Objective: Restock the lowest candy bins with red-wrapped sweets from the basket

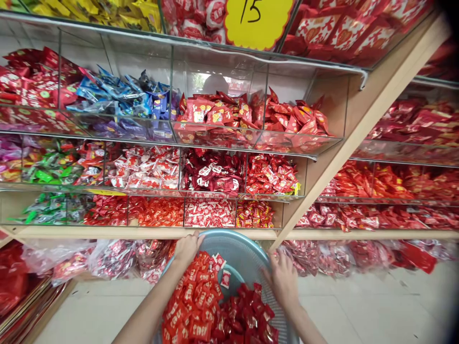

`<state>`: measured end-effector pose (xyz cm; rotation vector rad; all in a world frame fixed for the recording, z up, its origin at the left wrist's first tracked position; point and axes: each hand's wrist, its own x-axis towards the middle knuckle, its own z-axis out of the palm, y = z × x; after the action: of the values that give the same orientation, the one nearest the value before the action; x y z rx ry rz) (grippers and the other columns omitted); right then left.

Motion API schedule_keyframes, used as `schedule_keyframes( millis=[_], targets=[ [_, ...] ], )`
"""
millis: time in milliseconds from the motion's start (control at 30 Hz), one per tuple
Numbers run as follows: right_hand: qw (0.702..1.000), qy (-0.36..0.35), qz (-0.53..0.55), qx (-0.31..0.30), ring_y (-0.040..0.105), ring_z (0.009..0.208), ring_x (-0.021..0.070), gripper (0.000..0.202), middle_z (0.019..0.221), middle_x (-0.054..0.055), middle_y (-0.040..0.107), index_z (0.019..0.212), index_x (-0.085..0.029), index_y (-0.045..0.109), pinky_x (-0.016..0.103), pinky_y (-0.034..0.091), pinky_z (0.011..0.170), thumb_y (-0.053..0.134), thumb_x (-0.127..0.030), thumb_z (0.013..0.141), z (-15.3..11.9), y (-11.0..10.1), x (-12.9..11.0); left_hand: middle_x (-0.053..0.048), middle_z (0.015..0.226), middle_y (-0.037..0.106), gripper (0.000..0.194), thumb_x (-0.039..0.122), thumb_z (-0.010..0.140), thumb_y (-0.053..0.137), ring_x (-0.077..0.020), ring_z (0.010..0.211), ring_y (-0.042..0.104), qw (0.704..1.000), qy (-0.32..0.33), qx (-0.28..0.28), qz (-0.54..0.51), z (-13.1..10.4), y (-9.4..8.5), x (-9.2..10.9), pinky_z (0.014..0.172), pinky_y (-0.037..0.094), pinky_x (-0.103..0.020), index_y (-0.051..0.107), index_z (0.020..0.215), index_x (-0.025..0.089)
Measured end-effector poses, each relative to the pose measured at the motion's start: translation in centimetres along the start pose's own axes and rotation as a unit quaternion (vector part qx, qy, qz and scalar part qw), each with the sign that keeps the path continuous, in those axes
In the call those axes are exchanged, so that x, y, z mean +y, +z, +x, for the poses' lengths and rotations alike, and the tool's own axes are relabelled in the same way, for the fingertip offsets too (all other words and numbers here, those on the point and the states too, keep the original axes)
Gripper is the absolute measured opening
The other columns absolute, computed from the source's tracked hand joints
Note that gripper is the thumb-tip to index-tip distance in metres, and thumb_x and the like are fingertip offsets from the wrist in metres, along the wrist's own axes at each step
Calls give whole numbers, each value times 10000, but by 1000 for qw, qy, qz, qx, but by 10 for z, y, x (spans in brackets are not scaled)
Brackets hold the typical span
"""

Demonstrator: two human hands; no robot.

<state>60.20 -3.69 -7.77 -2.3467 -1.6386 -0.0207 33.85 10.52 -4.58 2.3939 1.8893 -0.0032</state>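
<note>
Loaded basin [244, 248]; spill risk
Left hand [187, 249], right hand [285, 281] grip it; slip or tilt could dump candies [199, 296] between fingers

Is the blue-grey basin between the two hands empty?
No, bright red packets and dark red packets lie inside the basin.

Two hands, a left hand [187, 248] and a right hand [283, 278], at one basin [238, 247]. In it I count two heaps, one bright [195, 303] and one dark [247, 315], the sweets too many to number, plus at least two white sweets [225, 279] near the far rim. Beyond: four tiers of shelves [143, 232] left of one slanting post [362, 129], and one "15" tag [256, 21] at the top edge.
</note>
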Motion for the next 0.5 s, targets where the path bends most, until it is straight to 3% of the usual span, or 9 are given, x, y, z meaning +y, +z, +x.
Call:
schedule_keyframes(
  millis=[67, 167, 500],
  targets=[
    [993, 59, 47, -91, 499, 1069, 284, 448, 1162, 159, 522, 1210, -182, 444, 374, 378, 828, 407, -413, 827, 0, 2, 23, -146, 856, 657, 545, 490, 878, 178, -255, 852, 618, 1000, 3, -7, 4, 4, 1, 0, 708, 445, -338, 511, 1138, 147],
    [975, 64, 113, -181, 592, 929, 251, 452, 960, 142, 631, 1119, -153, 491, 325, 407, 748, 295, -468, 860, 3, 8, 37, -151, 871, 658, 515, 476, 879, 215, -252, 871, 616, 1000, 15, -19, 10, 9, 1, -2, 725, 450, -342, 526, 1106, 134],
    [965, 22, 148, -217, 618, 865, 237, 328, 876, 136, 660, 901, -161, 555, 286, 403, 699, 366, -423, 846, 22, 13, 35, -145, 937, 660, 527, 501, 862, 214, -250, 901, 615, 996, 30, -82, 12, 10, -9, -25, 750, 447, -354, 573, 1045, 162]
  ],
)
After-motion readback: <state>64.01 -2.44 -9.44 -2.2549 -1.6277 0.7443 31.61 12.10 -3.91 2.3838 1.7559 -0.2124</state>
